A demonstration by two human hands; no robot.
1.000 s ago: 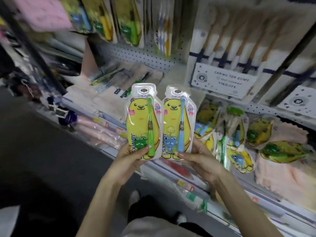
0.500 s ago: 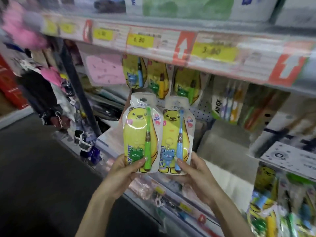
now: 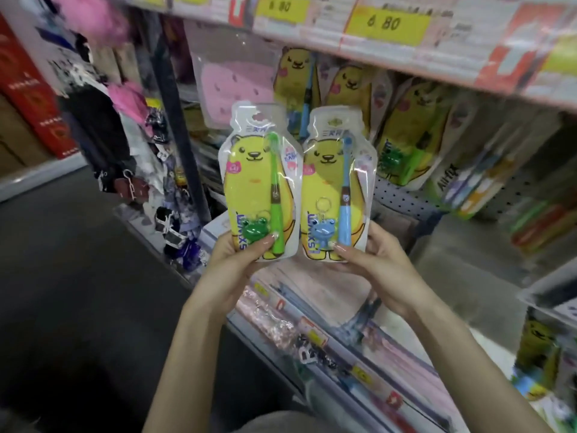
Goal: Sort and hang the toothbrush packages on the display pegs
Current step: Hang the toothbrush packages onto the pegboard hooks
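I hold two yellow bear toothbrush packages upright, side by side, in front of the pegboard shelf. My left hand [image 3: 237, 260] grips the bottom of the green toothbrush package [image 3: 256, 182], thumb on its front by the green frog charm. My right hand [image 3: 374, 264] grips the bottom of the blue toothbrush package [image 3: 335, 185], thumb by the blue frog charm. Behind them, matching bear packages hang on pegs: a blue one [image 3: 296, 76], another [image 3: 352, 92] and a green one [image 3: 409, 142].
A pink pouch [image 3: 231, 85] hangs left of the pegs. A shelf edge with yellow price labels [image 3: 387, 23] runs above. Other toothbrush packs [image 3: 474, 182] hang at right. Dark hair accessories [image 3: 131, 170] hang at left, and packaged goods lie on the lower shelf [image 3: 312, 310].
The view has tilted up and closed in on the upper pegs. Both hands have raised the two packages toward the hanging bear packages; grips are unchanged.
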